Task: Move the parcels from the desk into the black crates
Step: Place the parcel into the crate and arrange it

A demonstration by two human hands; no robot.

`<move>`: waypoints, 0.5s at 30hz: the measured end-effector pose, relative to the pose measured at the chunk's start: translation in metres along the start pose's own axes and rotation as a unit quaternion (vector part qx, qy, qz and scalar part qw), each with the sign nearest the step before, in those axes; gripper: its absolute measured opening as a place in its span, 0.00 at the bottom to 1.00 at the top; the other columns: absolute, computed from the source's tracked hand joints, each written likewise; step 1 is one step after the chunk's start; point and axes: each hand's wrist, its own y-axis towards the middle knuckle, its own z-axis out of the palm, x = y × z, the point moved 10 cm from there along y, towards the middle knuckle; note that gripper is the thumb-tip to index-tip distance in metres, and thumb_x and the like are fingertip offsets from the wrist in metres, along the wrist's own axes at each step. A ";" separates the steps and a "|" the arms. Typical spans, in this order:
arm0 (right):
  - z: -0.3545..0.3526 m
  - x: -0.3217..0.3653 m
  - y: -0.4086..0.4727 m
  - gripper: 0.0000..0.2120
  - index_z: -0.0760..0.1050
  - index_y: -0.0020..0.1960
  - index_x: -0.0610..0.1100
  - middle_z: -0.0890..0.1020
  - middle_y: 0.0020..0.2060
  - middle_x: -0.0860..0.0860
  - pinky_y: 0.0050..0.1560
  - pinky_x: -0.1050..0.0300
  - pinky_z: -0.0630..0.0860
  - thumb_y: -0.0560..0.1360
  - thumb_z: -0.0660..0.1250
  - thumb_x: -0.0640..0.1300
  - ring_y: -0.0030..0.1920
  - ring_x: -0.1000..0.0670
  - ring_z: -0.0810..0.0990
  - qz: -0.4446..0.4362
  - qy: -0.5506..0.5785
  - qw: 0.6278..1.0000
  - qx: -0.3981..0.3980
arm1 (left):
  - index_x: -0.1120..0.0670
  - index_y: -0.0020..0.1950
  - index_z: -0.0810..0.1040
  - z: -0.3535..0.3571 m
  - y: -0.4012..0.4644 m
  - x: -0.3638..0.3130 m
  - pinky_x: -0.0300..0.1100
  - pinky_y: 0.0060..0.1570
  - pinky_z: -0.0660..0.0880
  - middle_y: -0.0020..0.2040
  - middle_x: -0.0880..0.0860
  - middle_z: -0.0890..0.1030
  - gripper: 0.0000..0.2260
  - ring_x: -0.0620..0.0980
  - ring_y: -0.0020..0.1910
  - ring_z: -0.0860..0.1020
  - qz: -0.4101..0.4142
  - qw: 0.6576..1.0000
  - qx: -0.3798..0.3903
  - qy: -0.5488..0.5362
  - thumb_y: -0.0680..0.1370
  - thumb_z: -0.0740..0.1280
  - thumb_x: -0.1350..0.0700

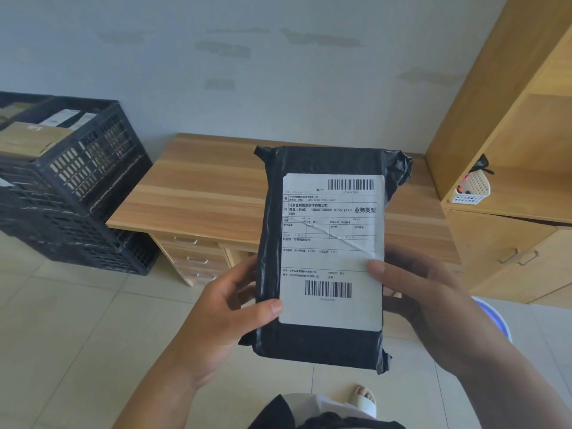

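Both hands hold one black plastic parcel [322, 345] up in the air, in front of the desk [201, 193] and above the tiled floor [77, 329]. The left hand [216, 317] grips the parcel's left edge, with its thumb lying on the white shipping label [331, 261]. The right hand [433, 308] grips the right edge, thumb on the label too, and the fingers go round behind. The parcel stands nearly upright with the label facing the camera. The label has two barcodes and a crease across the middle.

The desk top shows bare wood from its left edge to where the parcel hides it, and the part behind the parcel cannot be seen. Three drawers [192, 258] sit under the desk's front edge.

Black crates [80, 187] stand stacked just beside the desk's left edge. Two can be counted for sure, and the lower part may be more. The top crate already holds cardboard boxes [31, 137] and parcels with labels.

A tall wooden shelf unit [507, 119] touches the desk's right edge. One small white basket [473, 188] sits on its shelf. The floor between the person and the crates is open. One foot in a sandal [365, 397] shows at the bottom
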 end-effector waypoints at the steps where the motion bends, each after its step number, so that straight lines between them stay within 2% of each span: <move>1: 0.003 -0.001 0.000 0.16 0.86 0.59 0.51 0.87 0.59 0.47 0.59 0.51 0.83 0.72 0.72 0.49 0.59 0.44 0.86 0.002 0.000 1.000 0.001 | 0.41 0.67 0.81 -0.002 -0.002 0.001 0.46 0.58 0.82 0.66 0.51 0.83 0.25 0.55 0.66 0.81 -0.001 1.000 -0.002 -0.001 0.70 0.74 0.51; 4: 0.013 -0.007 0.002 0.16 0.86 0.59 0.50 0.87 0.59 0.47 0.55 0.54 0.84 0.73 0.71 0.48 0.59 0.44 0.86 0.010 0.004 1.000 0.001 | 0.40 0.66 0.81 -0.012 -0.009 0.005 0.46 0.57 0.82 0.66 0.50 0.83 0.24 0.55 0.66 0.80 -0.007 1.000 -0.012 -0.002 0.70 0.74 0.50; 9: 0.037 -0.020 0.006 0.17 0.86 0.60 0.48 0.87 0.59 0.46 0.50 0.57 0.84 0.72 0.70 0.47 0.59 0.44 0.86 0.023 0.004 1.000 0.014 | 0.39 0.68 0.79 -0.035 -0.025 0.012 0.54 0.59 0.82 0.67 0.49 0.83 0.25 0.55 0.67 0.80 -0.016 0.999 -0.031 0.009 0.70 0.74 0.49; 11: 0.048 -0.023 0.009 0.18 0.86 0.60 0.46 0.87 0.59 0.45 0.46 0.58 0.83 0.71 0.71 0.47 0.57 0.44 0.86 0.026 -0.002 0.999 0.020 | 0.39 0.68 0.79 -0.046 -0.034 0.012 0.54 0.58 0.82 0.67 0.49 0.83 0.26 0.55 0.67 0.80 -0.015 0.999 -0.041 0.003 0.70 0.74 0.50; 13: 0.064 -0.026 0.013 0.19 0.86 0.59 0.46 0.87 0.57 0.44 0.41 0.63 0.81 0.69 0.74 0.47 0.52 0.44 0.86 0.025 -0.011 0.999 0.031 | 0.38 0.68 0.79 -0.058 -0.045 0.013 0.53 0.59 0.82 0.67 0.48 0.82 0.26 0.54 0.68 0.79 -0.018 0.998 -0.055 0.001 0.70 0.73 0.50; 15: 0.082 -0.030 0.016 0.22 0.86 0.59 0.46 0.88 0.56 0.44 0.39 0.65 0.80 0.66 0.75 0.50 0.51 0.45 0.87 0.025 -0.013 0.999 0.044 | 0.34 0.68 0.77 -0.070 -0.057 0.010 0.51 0.61 0.80 0.68 0.43 0.81 0.27 0.48 0.68 0.79 -0.023 0.997 -0.075 0.018 0.69 0.73 0.47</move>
